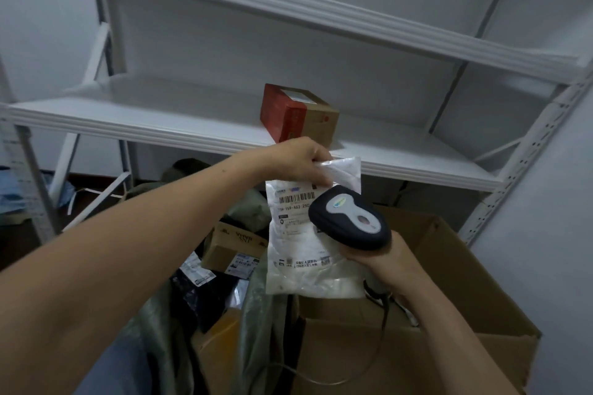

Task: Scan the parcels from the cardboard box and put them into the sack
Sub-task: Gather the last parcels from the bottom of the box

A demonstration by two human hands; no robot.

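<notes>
Scan step in hand: the left hand (296, 159) pinches the top edge of a white poly mailer parcel (305, 244), dangling it label-out above the green sack (256, 308). The right hand (382, 258) grips the handheld barcode scanner (349, 221), aimed across the barcode label (295, 199). The open cardboard box (449, 346) sits below right. I'd judge next: swing left and drop it into the sack, among the parcels there.

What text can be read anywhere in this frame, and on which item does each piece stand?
"15H-159-A03 290": below the barcode on the white parcel in the left hand; the scanner in the right hand may cover more.
Rest of that label: too small.
Upside-down letters on the small cardboard box in the sack: blurred.
Label on the box on the shelf, scanner logo: unreadable.
</notes>
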